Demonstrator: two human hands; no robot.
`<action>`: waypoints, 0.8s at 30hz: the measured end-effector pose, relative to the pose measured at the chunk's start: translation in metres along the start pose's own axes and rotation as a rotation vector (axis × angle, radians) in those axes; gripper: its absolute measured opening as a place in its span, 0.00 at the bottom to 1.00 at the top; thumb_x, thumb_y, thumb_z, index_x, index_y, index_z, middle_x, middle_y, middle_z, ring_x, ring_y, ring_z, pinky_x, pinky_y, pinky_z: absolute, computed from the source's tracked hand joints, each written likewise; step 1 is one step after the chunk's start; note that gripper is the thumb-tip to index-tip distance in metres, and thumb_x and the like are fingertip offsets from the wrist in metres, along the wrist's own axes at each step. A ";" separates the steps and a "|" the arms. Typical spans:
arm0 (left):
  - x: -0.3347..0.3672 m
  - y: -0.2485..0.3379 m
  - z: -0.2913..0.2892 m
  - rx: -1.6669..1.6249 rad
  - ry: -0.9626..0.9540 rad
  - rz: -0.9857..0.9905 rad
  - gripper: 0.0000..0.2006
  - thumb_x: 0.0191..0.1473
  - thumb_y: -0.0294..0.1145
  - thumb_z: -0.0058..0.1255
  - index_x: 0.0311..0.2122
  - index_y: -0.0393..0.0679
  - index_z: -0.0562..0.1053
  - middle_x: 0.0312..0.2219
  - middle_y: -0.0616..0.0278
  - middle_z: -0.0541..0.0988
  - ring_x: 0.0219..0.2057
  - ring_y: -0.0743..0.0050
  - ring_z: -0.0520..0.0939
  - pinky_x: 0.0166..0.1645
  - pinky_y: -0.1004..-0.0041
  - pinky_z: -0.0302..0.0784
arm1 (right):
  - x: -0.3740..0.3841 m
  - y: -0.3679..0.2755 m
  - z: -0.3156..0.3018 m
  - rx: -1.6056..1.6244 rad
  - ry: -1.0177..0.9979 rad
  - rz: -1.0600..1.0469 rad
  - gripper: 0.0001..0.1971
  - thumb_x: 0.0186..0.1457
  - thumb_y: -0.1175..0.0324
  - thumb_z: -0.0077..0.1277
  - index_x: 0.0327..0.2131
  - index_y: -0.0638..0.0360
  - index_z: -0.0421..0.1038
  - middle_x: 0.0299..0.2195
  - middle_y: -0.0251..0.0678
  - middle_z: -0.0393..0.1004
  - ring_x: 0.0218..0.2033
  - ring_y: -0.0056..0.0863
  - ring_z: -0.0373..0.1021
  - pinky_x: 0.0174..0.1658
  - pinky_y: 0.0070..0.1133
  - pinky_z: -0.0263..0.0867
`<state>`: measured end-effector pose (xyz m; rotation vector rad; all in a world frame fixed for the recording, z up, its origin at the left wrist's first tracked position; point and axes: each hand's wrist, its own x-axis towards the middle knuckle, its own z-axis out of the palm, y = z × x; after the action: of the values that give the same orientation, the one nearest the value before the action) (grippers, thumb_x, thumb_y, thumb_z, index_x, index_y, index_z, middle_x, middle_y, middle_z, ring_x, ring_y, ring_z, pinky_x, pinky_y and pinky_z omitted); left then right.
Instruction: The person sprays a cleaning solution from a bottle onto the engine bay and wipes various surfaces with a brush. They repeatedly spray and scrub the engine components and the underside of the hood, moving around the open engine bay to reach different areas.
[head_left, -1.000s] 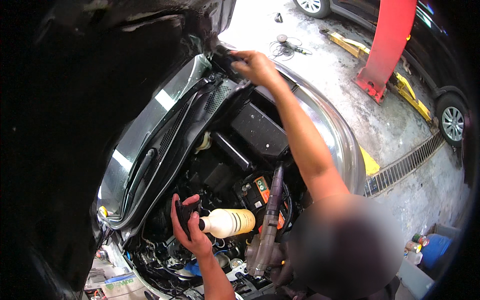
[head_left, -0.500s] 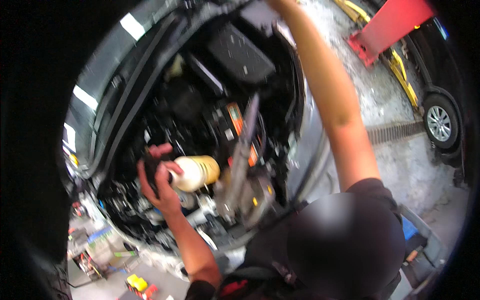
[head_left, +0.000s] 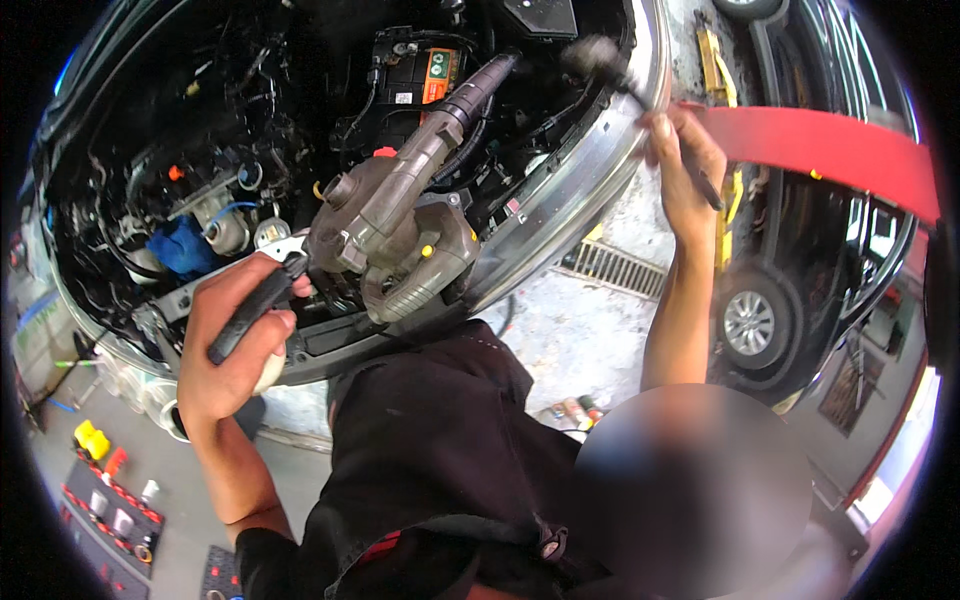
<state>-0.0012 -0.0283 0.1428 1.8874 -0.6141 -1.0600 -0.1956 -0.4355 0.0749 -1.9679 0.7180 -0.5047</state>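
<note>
My left hand (head_left: 215, 345) is closed round a spray bottle, its black trigger head (head_left: 255, 308) showing above the fingers. Most of the pale bottle body (head_left: 270, 370) is hidden behind the hand, at the front edge of the open engine bay. My right hand (head_left: 688, 170) grips the dark handle of a brush (head_left: 594, 60), whose bristles are blurred over the bay's right edge. Between the hands, a dusty grey-brown handheld blower (head_left: 385, 210) lies across the front of the bay, nozzle pointing to the upper right.
A battery with an orange label (head_left: 432, 85) sits beyond the blower. Blue cloth (head_left: 182, 245) is tucked among engine parts at left. A red lift arm (head_left: 820, 145) and a dark car (head_left: 790, 260) stand to the right. At lower left lies a tool tray (head_left: 112, 520) on the floor.
The view has shifted, so the blower appears higher. My left hand has drawn the spray bottle back to the bay's front edge. My right hand has come into view with the brush.
</note>
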 end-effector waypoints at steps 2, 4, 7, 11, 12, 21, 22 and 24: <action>0.001 0.000 0.013 -0.073 0.009 -0.089 0.15 0.49 0.26 0.49 0.42 0.31 0.77 0.26 0.59 0.75 0.20 0.78 0.76 0.30 0.74 0.71 | -0.004 -0.016 0.000 -0.055 -0.202 0.078 0.22 0.71 0.52 0.49 0.44 0.61 0.83 0.21 0.23 0.66 0.24 0.13 0.61 0.28 0.18 0.59; 0.010 -0.003 0.016 -0.134 -0.030 -0.118 0.14 0.50 0.25 0.49 0.42 0.32 0.76 0.26 0.60 0.75 0.20 0.79 0.77 0.29 0.74 0.71 | 0.005 -0.022 0.009 -0.138 -0.320 0.095 0.24 0.72 0.49 0.47 0.44 0.61 0.84 0.20 0.25 0.65 0.23 0.14 0.60 0.28 0.19 0.59; 0.029 0.002 0.024 -0.108 -0.042 -0.187 0.13 0.53 0.29 0.53 0.42 0.32 0.76 0.28 0.58 0.78 0.20 0.75 0.78 0.32 0.72 0.75 | 0.027 -0.019 0.042 -0.229 -0.377 0.308 0.25 0.71 0.51 0.48 0.38 0.68 0.81 0.22 0.32 0.76 0.20 0.19 0.69 0.25 0.20 0.66; 0.050 0.000 0.028 0.291 -0.047 0.063 0.14 0.54 0.36 0.56 0.41 0.37 0.78 0.34 0.53 0.81 0.35 0.56 0.82 0.45 0.63 0.78 | 0.043 -0.013 0.094 -0.168 -0.587 0.273 0.19 0.69 0.58 0.54 0.35 0.68 0.80 0.26 0.35 0.82 0.20 0.21 0.76 0.24 0.21 0.72; 0.053 -0.007 0.032 0.394 -0.017 0.194 0.12 0.53 0.35 0.56 0.39 0.38 0.77 0.35 0.55 0.81 0.38 0.56 0.82 0.45 0.64 0.77 | 0.044 -0.018 0.094 -0.206 -0.537 0.289 0.18 0.68 0.59 0.55 0.35 0.68 0.79 0.25 0.35 0.82 0.21 0.21 0.77 0.24 0.21 0.73; 0.057 -0.007 0.022 0.471 -0.031 0.078 0.17 0.52 0.38 0.58 0.43 0.36 0.78 0.42 0.46 0.82 0.47 0.42 0.81 0.54 0.54 0.76 | 0.041 0.039 0.146 -0.254 -0.759 0.256 0.15 0.66 0.64 0.53 0.33 0.68 0.78 0.26 0.37 0.81 0.22 0.26 0.79 0.24 0.21 0.76; 0.055 -0.011 0.019 0.440 -0.018 0.155 0.18 0.52 0.37 0.58 0.45 0.37 0.78 0.42 0.46 0.82 0.47 0.42 0.81 0.54 0.54 0.76 | 0.043 0.044 0.147 -0.145 -0.674 0.451 0.14 0.65 0.64 0.52 0.32 0.67 0.79 0.25 0.37 0.81 0.22 0.24 0.80 0.25 0.20 0.76; 0.046 -0.027 0.015 0.379 0.010 0.293 0.19 0.52 0.34 0.60 0.48 0.38 0.77 0.43 0.47 0.82 0.49 0.42 0.81 0.55 0.55 0.76 | 0.034 0.044 0.129 -0.228 -0.728 0.418 0.14 0.66 0.64 0.53 0.31 0.66 0.79 0.24 0.36 0.80 0.22 0.23 0.80 0.26 0.20 0.77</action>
<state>0.0104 -0.0549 0.0953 2.0365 -1.1107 -0.7824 -0.1036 -0.3925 -0.0217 -1.9349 0.6931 0.5471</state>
